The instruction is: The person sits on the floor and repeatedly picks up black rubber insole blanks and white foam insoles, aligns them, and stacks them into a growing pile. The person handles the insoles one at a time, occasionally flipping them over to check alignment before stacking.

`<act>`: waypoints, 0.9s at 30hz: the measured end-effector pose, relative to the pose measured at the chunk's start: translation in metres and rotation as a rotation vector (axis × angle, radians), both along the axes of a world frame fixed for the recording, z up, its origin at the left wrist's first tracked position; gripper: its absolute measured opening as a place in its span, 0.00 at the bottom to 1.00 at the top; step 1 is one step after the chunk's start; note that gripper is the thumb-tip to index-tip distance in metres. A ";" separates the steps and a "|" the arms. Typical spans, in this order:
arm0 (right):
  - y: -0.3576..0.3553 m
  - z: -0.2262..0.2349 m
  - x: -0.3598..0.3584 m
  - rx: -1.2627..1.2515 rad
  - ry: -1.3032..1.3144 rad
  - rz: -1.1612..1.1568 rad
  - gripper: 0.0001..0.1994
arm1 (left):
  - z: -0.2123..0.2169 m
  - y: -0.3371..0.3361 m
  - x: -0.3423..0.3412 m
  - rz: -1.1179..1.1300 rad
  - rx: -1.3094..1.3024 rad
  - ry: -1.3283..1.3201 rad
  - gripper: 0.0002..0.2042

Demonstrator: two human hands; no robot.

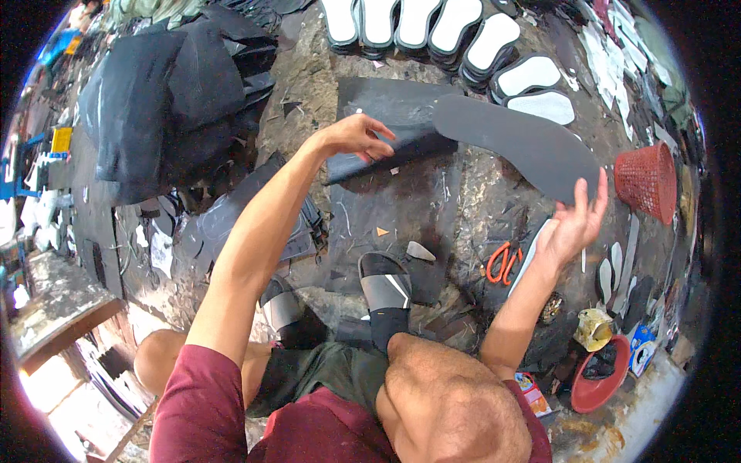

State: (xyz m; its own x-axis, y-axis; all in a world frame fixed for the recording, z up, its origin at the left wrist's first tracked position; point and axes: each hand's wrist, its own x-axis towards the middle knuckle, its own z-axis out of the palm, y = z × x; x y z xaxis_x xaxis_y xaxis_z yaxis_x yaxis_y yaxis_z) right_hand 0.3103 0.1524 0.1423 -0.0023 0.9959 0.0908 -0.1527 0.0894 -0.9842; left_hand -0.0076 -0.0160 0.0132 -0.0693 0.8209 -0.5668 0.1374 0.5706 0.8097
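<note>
A large dark grey shoe sole (525,143) is raised above the floor, tilted, its lower right end in my right hand (570,225). The fingers of that hand stand up at its edge, with the grip partly hidden behind it. My left hand (356,137) hovers over a black sheet (378,100) on the ground. Its fingers are loosely bent and apart, with nothing visible in them. Orange-handled scissors (503,264) lie below the sole, beside my right wrist.
Stacks of white-topped soles (455,27) curve along the far side. Folded black sheets (166,100) are heaped at the left. At the right stand a red mesh basket (647,184) and a red bowl (600,374). Offcuts litter the floor around my sandals (382,278).
</note>
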 end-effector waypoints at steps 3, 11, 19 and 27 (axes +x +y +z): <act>0.001 -0.041 -0.027 -0.136 0.021 0.208 0.23 | 0.003 -0.048 0.025 0.183 0.307 -0.100 0.41; -0.036 -0.165 -0.038 -0.395 -0.227 0.600 0.25 | -0.031 -0.126 0.132 1.379 0.032 -0.284 0.30; -0.048 -0.187 -0.032 -0.345 -0.385 0.611 0.25 | -0.045 -0.133 0.141 1.214 -0.052 0.326 0.18; -0.047 -0.199 -0.029 -0.344 -0.373 0.597 0.25 | -0.055 -0.128 0.145 1.269 -0.048 0.306 0.17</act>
